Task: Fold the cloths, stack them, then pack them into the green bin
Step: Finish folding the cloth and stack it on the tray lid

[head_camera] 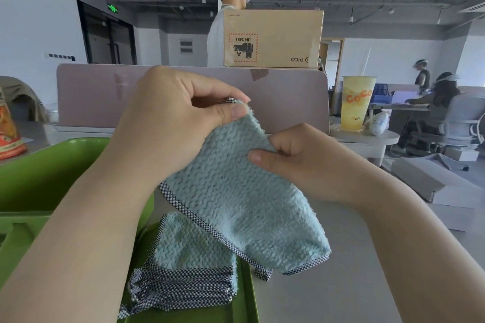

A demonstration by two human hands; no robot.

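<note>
A pale blue fluffy cloth (244, 207) with checked black-and-white trim hangs in the air above the desk. My left hand (173, 123) pinches its top corner between thumb and fingers. My right hand (296, 160) grips its upper right edge, just below and right of the left hand. Beneath the hanging cloth lies a stack of folded blue cloths (189, 267), their checked edges facing me, resting on a flat green surface beside the green bin (39, 173) at the left.
A pink desk divider (99, 94) stands behind my hands, with a cardboard box (273, 39) on top and a person standing behind it. A yellow drink cup (357, 102) sits at the right, an orange snack bag (10, 128) at the far left. Grey desk surface (328, 283) lies right of the stack.
</note>
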